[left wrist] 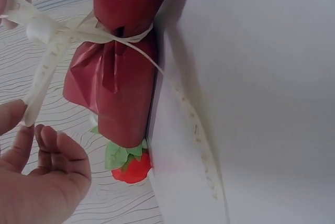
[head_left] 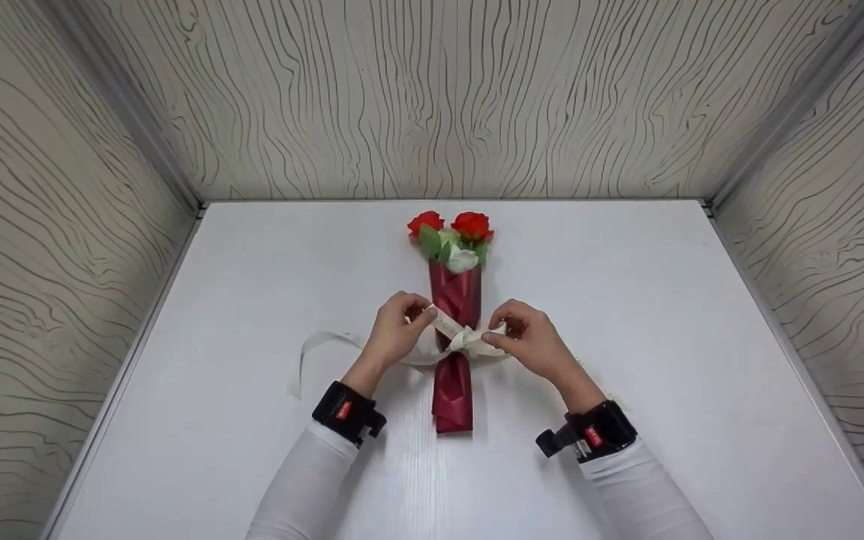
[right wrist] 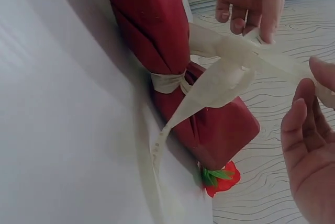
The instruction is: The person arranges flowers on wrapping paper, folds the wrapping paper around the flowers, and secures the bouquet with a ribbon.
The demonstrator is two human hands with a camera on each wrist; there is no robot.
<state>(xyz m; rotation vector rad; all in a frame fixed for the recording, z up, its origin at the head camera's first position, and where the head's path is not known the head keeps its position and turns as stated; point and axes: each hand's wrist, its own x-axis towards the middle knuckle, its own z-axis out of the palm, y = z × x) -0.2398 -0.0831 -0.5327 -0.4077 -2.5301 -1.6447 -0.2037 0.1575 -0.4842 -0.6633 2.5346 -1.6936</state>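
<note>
A bouquet in dark red wrapping lies upright in the head view, its flowers toward the far side. Cream ribbon with printed lettering circles its middle, gathered in a bow with a knot on top. My left hand pinches the left loop between thumb and fingers; the loop's end shows at the fingertips in the left wrist view. On the other side, my right hand pinches the right loop. Two red roses and a white flower stick out of the wrapping.
One ribbon tail curls across the white table to the left; another tail trails down in the right wrist view. Wood-grain patterned panels stand behind and on both sides of the table.
</note>
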